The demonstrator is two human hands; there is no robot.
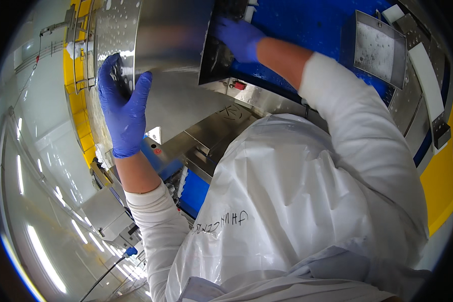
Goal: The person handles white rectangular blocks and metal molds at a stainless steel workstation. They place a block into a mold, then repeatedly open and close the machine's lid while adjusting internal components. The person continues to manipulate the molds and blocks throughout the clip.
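My left hand [123, 113], in a blue-purple glove, rests at the near edge of a large stainless steel housing [168, 30]. Its thumb and fingers are spread apart around that edge, and nothing shows in its grasp. My right hand [240, 40], gloved the same way, reaches over a wet blue conveyor belt [299, 22]. Its fingers go into the dark opening [211, 63] at the housing's right end. Shadow and blur hide the fingertips there, so whether they hold anything cannot be made out.
At the right, a steel box with a wet pale panel [380, 48] stands over the belt, beside a white curved guide [428, 80]. A red button or switch [240, 85] sits below the opening. Yellow railing [78, 100] runs along the left. My white apron [282, 201] is close to the machine.
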